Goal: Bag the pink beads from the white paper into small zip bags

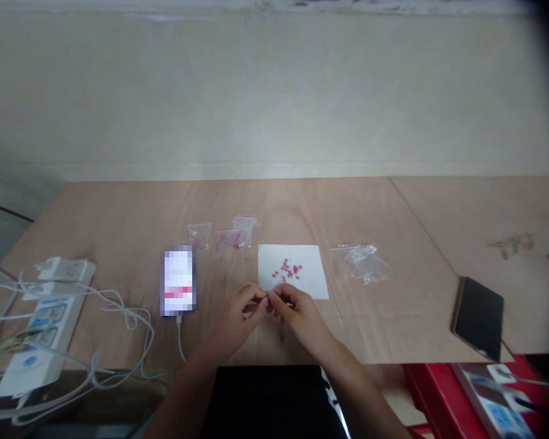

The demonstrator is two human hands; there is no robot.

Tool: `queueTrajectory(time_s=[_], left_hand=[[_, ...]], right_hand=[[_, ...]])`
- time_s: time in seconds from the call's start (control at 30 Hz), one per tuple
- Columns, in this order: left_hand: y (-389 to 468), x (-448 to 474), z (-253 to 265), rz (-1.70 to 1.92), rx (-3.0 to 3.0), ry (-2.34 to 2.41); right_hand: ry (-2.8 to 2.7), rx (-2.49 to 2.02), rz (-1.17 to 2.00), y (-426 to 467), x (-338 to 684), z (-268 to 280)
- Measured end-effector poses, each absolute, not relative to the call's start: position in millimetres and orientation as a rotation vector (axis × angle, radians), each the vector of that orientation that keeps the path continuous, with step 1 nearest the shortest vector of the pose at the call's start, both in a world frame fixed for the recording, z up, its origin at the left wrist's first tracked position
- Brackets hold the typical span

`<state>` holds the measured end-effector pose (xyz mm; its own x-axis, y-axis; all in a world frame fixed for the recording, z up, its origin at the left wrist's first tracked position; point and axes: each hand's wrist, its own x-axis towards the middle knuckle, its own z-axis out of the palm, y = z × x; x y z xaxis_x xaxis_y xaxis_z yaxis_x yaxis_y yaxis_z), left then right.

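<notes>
Here, the table point(141, 225) carries a white paper point(313, 280), with a lit phone point(177, 280) well to the paper's left. By the paper's near edge, the left hand point(240, 309) and right hand point(301, 311) meet, each grip narrow at the fingertips; whether anything is pinched there, I cannot tell. A clear bag point(366, 268) lies right of the paper; small red pieces point(288, 268) sit scattered on it.
</notes>
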<state>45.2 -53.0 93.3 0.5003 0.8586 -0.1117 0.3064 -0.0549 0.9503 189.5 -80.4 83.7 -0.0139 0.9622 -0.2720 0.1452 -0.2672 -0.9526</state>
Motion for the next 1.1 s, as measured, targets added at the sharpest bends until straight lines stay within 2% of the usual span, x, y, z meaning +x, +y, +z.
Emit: queueTrajectory(time_s=[0.43, 0.67, 0.97, 1.1], left_hand=[[-36.4, 38.6, 93.4, 0.432, 1.482, 0.954], [-20.1, 33.4, 76.8, 0.583, 1.437, 1.088], [-36.8, 37.9, 85.1, 0.451, 1.433, 0.944], [-37.1, 37.5, 83.7, 0.501, 1.54, 1.037]], right_hand=[[-1.185, -1.416, 1.532, -69.5, 198.4, 87.8], [-1.286, -1.504, 1.32, -59.0, 193.0, 91.2], [-1.322, -1.541, 1.395, -69.5, 178.7, 92.2], [-1.376, -1.597, 1.385, -72.5, 181.5, 96.7]])
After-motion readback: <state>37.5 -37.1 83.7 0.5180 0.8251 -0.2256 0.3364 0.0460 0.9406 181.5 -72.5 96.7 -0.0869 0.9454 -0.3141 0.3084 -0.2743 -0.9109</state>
